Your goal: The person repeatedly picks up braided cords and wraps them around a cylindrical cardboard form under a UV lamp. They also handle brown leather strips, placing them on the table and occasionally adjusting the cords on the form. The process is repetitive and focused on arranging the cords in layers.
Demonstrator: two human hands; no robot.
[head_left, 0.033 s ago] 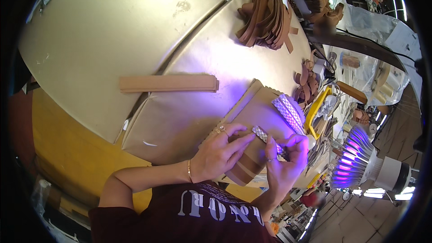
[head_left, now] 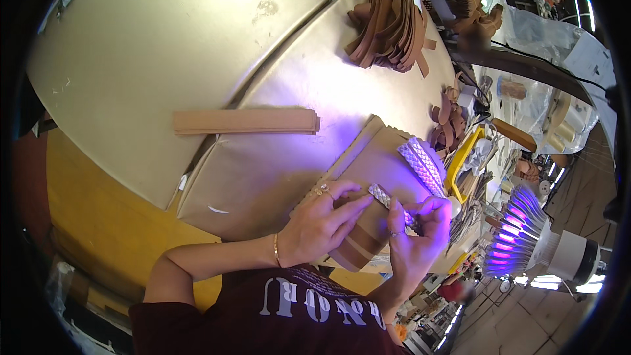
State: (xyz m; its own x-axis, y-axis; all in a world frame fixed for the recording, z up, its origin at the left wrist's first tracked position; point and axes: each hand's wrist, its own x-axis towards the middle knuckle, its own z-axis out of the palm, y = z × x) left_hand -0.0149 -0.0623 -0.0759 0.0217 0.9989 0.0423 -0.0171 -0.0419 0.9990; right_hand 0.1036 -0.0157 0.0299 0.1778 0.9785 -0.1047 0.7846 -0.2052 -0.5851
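A short silvery braided strip lies slanting over a stack of brown leather-like panels with zigzag-cut edges. My right hand pinches the strip between thumb and fingers near its lower right part, which is partly hidden. Beside its upper left end, my left hand rests on the panels, fingers stretched out and slightly apart, fingertips close to or touching the strip. From beneath the left hand, a lighter brown band crosses the lower panel. More braided strips, lit purple, lie at the panels' upper right.
A flat stack of tan strips lies on the table to the left. Bundled brown strips lie at the back. A yellow-handled tool or frame stands right, near a finned lamp glowing purple.
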